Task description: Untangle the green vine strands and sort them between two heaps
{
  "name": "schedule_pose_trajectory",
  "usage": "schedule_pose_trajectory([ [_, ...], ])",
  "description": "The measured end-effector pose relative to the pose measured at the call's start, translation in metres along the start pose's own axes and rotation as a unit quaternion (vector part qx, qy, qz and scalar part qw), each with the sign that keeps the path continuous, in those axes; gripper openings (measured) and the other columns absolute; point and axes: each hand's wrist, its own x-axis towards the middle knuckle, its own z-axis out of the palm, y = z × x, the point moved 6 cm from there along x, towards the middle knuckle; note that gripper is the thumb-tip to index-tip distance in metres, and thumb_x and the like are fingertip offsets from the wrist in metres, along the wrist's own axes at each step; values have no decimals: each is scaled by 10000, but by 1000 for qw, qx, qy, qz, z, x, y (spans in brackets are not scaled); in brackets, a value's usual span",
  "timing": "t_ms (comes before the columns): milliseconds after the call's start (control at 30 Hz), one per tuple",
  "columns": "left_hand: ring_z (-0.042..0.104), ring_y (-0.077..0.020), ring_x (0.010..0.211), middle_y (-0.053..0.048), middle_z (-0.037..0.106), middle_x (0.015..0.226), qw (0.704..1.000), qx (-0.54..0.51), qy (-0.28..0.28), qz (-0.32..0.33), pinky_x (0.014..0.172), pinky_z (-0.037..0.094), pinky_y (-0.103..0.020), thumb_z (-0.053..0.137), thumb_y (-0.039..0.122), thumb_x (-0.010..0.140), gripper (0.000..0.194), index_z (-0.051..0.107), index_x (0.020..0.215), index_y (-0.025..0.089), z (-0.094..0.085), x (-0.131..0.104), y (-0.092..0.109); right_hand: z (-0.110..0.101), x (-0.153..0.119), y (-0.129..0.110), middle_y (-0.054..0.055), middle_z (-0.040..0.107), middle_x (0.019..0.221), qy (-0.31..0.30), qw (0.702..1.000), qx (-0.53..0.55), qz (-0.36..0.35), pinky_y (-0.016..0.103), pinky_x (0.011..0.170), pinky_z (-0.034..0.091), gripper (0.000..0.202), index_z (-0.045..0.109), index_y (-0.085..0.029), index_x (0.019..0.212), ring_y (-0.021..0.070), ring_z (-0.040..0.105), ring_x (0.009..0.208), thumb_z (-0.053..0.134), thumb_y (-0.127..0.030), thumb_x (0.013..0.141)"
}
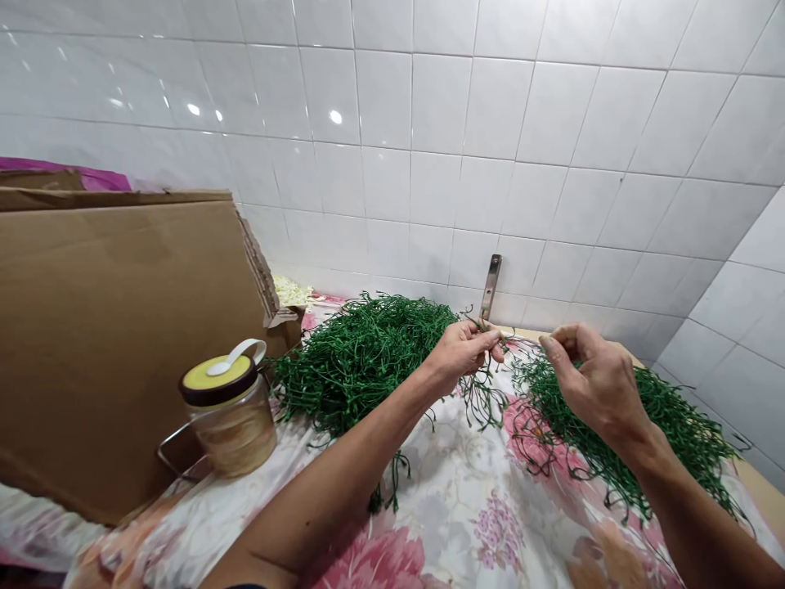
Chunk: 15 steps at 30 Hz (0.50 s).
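My left hand (469, 348) is closed in a pinch on a few thin green artificial stems (483, 399), whose forked ends dangle below the fingers. Its forearm crosses in front of a large heap of dark green stems (374, 352). To the right, my right hand (589, 376) has thumb and forefinger pressed together, level with the left fingertips and a short gap away. Whatever sits in that pinch is too thin to make out. Beneath the right hand lies a second, flatter pile of green stems (662, 417), partly hidden by the wrist.
A flowered cloth (447, 491) covers the table. At left stand a clear jar (236, 438) with a yellow lid and a big cardboard box (123, 327). Pale yellow bits (291, 290) lie behind the box. A metal bracket (491, 286) stands against the white tiled wall (441, 106).
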Motion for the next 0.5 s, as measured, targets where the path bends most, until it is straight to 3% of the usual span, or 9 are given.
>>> schedule_pose_trajectory([
  [100,239,-12,370,-22,656,669,999,-31,23,-4,386,90,-217,722,366,832,269,602,822,125,-6,2,-1,20,-17,-5,14,612,626,-164,986,8,-26,313,572,404,387,640,-216,767,156,525,549,494,-463,1026],
  [167,266,-14,375,-24,640,658,998,-50,37,-15,394,107,-216,722,353,829,265,598,788,123,-8,3,-5,35,-29,-3,44,692,776,-231,972,27,-36,326,631,466,335,698,-214,876,181,603,655,501,-439,1027],
  [267,283,-18,388,-17,621,649,995,-80,46,-40,402,122,-210,732,348,822,262,603,784,122,-7,4,-13,42,-35,6,113,709,1131,-174,982,72,-7,367,761,556,312,677,-212,1198,234,670,908,550,-423,1006],
  [333,281,-18,392,-10,613,649,993,-94,40,-55,402,128,-206,733,350,821,265,603,779,123,-2,3,-17,45,-35,10,137,661,1269,-130,985,109,4,379,812,579,366,646,-217,1287,260,656,1056,550,-429,1005],
  [433,283,-15,397,-8,616,661,992,-100,24,-72,404,146,-201,731,363,821,282,600,760,120,5,0,-21,53,-31,13,134,652,1304,-124,981,150,7,385,859,573,360,677,-226,1259,279,621,1161,547,-444,1003],
  [500,289,-18,399,-5,620,670,991,-104,18,-79,407,151,-199,736,358,813,267,618,797,119,8,-1,-23,60,-30,18,120,698,1207,-137,976,169,26,366,829,557,341,719,-216,1165,263,646,1073,552,-461,997],
])
